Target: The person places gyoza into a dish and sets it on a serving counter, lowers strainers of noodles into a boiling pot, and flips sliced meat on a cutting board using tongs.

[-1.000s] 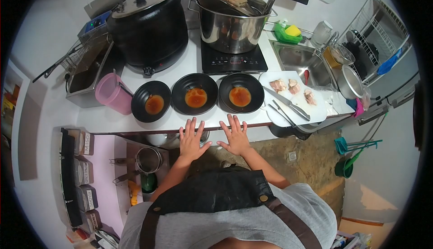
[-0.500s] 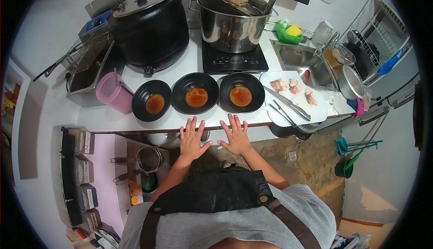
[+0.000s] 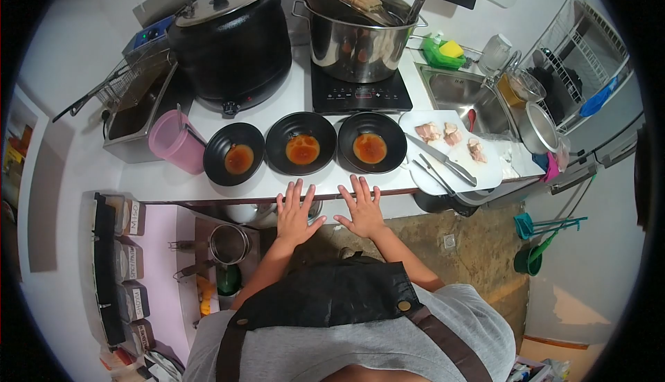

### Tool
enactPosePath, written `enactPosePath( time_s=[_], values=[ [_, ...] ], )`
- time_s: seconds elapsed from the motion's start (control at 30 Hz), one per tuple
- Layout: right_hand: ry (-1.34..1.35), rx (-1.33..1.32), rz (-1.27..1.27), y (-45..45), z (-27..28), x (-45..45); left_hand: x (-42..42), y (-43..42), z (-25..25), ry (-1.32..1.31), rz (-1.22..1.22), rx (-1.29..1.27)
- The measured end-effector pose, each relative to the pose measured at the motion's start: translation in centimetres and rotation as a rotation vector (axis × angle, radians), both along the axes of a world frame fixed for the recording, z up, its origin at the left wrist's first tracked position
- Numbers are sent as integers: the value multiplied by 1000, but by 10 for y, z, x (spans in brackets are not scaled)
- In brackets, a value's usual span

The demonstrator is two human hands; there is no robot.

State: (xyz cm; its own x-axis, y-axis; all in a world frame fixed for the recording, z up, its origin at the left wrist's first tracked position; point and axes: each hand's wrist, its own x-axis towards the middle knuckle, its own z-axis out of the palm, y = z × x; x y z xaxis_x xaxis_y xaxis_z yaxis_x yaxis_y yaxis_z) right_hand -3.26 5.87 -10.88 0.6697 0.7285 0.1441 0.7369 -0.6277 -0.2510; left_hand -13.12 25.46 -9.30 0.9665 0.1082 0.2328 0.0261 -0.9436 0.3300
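Both my left hand (image 3: 296, 214) and my right hand (image 3: 361, 209) are held at the counter's front edge, fingers spread, with nothing in them. Just beyond stand three black bowls in a row: a left bowl (image 3: 220, 141), a middle bowl (image 3: 278, 143) and a right bowl (image 3: 398, 143). Each has a pool of reddish-brown liquid (image 3: 303, 149) at the bottom. Right of them lies a white cutting board (image 3: 433, 174) with pieces of meat (image 3: 454, 134), a knife (image 3: 454, 166) and a second slim metal tool (image 3: 433, 174).
A pink pitcher (image 3: 170, 143) stands left of the bowls. Behind are a black lidded pot (image 3: 232, 49) and a steel pot (image 3: 360, 46) on an induction cooker (image 3: 362, 94). A sink (image 3: 460, 94) lies at the right. Labelled containers (image 3: 131, 261) line the lower left.
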Motion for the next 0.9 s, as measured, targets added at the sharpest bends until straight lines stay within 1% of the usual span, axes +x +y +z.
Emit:
enactPosePath(
  time_s=[0.17,0.23,0.9],
  values=[
    [5,1,1,0,3,0,0,0,1,1,2,1],
    [8,-42,-14,0,6,-1,0,0,1,2,3,6],
    [-17,-28,-13,1,4,-1,0,0,0,9,5,8]
  ],
)
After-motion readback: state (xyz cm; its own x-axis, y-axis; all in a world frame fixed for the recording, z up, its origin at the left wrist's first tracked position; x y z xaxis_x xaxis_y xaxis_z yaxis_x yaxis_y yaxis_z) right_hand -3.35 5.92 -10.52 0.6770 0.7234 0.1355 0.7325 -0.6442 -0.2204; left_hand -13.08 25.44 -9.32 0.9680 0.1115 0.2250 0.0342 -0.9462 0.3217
